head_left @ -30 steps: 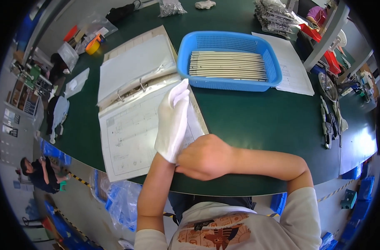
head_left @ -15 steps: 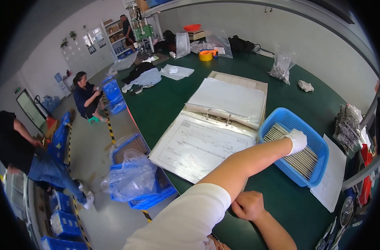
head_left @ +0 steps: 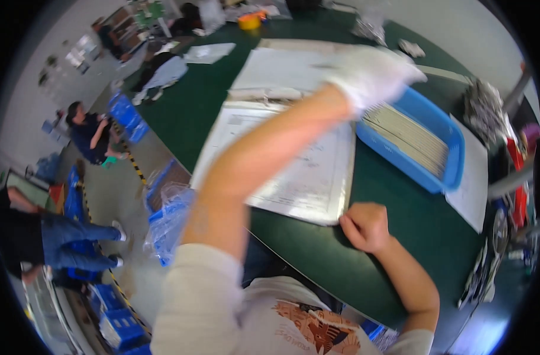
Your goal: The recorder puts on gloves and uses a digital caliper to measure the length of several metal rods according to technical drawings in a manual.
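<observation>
My left hand (head_left: 373, 80), in a white glove, is raised over the binder's right side, next to the basket; it is smeared by motion. A thin pale metal rod (head_left: 450, 74), blurred, sticks out to the right beyond its closed fingers. Below it stands a blue plastic basket (head_left: 455, 160), with many slim metal rods (head_left: 409, 136) lying side by side in it. My right hand (head_left: 367, 226), bare, rests as a fist on the green table, close to the lower right corner of the open ring binder (head_left: 299, 189). Nothing shows in that fist.
White paper (head_left: 474, 195) lies partly under the basket's right side. Bagged metal parts (head_left: 487, 112) and a small white cloth (head_left: 412, 48) lie farther off. Orange tape (head_left: 250, 21) is at the back. Blue crates (head_left: 163, 219) stand left of the table; two people are beyond.
My left hand has lifted out of the basket and swung left and up, now with a rod. My right fist stays on the table. The head view has shifted.
</observation>
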Available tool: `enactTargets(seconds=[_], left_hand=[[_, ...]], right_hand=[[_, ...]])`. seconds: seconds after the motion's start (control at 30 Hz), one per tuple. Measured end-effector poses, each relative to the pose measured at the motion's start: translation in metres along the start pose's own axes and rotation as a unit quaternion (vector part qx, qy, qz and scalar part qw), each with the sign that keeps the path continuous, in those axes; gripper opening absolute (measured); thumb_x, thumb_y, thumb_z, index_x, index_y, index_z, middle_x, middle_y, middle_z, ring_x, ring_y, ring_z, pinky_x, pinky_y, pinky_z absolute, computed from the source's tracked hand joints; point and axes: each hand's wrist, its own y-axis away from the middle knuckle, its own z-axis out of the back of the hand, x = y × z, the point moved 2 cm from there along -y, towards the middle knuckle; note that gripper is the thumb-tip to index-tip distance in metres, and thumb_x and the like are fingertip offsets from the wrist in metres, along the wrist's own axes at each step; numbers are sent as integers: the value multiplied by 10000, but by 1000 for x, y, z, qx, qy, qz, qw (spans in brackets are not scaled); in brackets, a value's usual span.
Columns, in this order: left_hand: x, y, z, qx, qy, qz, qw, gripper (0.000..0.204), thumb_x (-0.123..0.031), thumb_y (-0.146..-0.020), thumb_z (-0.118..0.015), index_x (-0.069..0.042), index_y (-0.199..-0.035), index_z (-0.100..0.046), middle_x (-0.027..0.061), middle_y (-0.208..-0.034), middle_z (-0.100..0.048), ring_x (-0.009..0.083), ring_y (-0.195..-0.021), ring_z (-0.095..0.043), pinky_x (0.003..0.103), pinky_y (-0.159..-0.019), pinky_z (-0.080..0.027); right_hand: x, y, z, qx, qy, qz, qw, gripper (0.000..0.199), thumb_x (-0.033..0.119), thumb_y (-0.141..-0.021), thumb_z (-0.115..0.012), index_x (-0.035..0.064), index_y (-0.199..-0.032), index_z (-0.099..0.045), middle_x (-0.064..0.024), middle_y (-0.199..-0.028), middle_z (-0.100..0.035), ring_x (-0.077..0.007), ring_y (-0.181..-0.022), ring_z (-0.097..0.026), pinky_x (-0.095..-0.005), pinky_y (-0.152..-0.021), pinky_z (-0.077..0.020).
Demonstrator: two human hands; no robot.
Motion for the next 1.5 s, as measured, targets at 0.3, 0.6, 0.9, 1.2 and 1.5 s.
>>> enactTargets(seconds=[0.3,0.6,0.9,1.2,1.5], left_hand=[[16,200,56,315,-102,131,935,234,-272,-880,-490,-77,-980,-572,114,-688,-593,295,-624,-602,416,-528,-473],[9,216,63,302,3,122,945,278,-156,-803,-554,-86,-1071,-586,101,-683,-549,284,-633,-563,402,-540,-449],[12,253,88,168,-29,283,944,275,-51,-783,-580,-45,-1056,-612,123,-894,-555,269,-837,-550,347,-727,-446],[2,292,90,24,-87,505,859,203,-30,-863,-531,6,-1045,-614,108,-1062,-515,215,-978,-517,315,-839,-429],[-6,298,85,-120,-68,581,802,124,-54,-884,-531,11,-965,-600,98,-1066,-522,190,-990,-521,305,-852,-432]], right_hand=[[-24,-5,7,-138,7,-225,965,55,47,-756,-599,33,-708,-575,-93,-604,-541,-200,-460,-505,-292,-446,-396],[-28,-46,-10,9,58,-199,978,69,61,-693,-631,71,-761,-624,-41,-618,-548,-155,-482,-506,-267,-434,-389],[-39,-34,-9,-26,-52,-243,968,138,-25,-669,-640,52,-783,-634,-25,-581,-470,-117,-462,-428,-259,-418,-327],[-39,-33,-12,-25,-107,-207,972,146,1,-644,-673,78,-761,-635,-26,-619,-501,-141,-475,-471,-266,-417,-351],[-34,-38,-7,-7,-87,-229,970,145,13,-621,-698,92,-724,-633,-15,-638,-523,-130,-470,-482,-260,-412,-362]])
